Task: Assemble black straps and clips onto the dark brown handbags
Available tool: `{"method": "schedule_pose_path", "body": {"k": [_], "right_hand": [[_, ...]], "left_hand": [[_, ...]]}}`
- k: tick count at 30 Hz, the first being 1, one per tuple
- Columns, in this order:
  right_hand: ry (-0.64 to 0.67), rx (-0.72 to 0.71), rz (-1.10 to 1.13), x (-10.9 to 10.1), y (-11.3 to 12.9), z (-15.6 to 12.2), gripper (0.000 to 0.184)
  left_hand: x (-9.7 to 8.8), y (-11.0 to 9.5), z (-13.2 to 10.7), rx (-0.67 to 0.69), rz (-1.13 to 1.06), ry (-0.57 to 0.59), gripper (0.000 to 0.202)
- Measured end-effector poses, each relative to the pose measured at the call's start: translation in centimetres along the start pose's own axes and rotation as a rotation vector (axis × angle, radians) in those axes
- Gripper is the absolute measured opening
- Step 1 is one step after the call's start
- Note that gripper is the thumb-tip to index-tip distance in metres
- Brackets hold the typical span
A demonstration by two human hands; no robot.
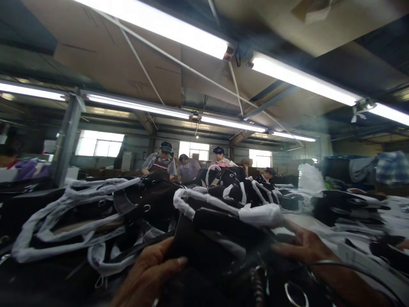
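A black handbag [211,251] is right in front of me, tilted, with a zipper along its upper edge and a handle wrapped in white paper [260,214]. My left hand [150,268] is closed on the bag's left side, thumb across the front and the other fingers largely hidden behind it. At the right side, my right hand [303,245] grips the bag between thumb and fingers, somewhat blurred. A silver ring [296,294] shows low on the dark material near my right wrist.
Black bags with white-wrapped handles [64,213] are heaped to the left and ahead. More black bags [345,209] are stacked at right beside white material. Several people [161,162] work beyond the heap. A metal post [65,140] stands left, and tube lights [303,79] hang overhead.
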State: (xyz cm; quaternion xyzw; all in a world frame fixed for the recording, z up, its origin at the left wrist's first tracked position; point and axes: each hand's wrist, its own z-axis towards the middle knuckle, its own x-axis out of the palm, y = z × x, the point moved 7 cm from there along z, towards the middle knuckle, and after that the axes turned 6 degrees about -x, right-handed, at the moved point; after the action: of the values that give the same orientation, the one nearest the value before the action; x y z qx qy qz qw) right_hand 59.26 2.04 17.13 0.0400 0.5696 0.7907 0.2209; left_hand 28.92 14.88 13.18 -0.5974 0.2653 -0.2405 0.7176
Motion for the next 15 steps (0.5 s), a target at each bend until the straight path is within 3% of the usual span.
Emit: {"method": "schedule_pose_path", "body": {"k": [3,5,7,10,15], "right_hand": [[-0.01,-0.069,-0.043,0.5,2.4,3.7,0.083],[-0.066,-0.105,-0.094,0.3,1.9,5.4,0.085],[-0.112,-0.106,-0.156,0.1,0.5,6.0,0.09],[-0.121,-0.071,-0.228,0.4,-1.7,4.8,0.096],[-0.197,-0.038,-0.249,0.8,-3.2,-0.3,0.093]], "left_hand": [[-1.3,-2.1,2.7,0.105,-0.048,-0.03,0.028],[-1.8,-2.5,4.1,0.181,-0.095,-0.043,0.034],[-2.0,-1.5,4.8,0.201,-0.07,-0.058,0.034],[-1.6,0.9,4.1,0.204,0.072,-0.093,0.033],[-0.7,3.7,-0.2,0.173,0.199,-0.199,0.032]]}}
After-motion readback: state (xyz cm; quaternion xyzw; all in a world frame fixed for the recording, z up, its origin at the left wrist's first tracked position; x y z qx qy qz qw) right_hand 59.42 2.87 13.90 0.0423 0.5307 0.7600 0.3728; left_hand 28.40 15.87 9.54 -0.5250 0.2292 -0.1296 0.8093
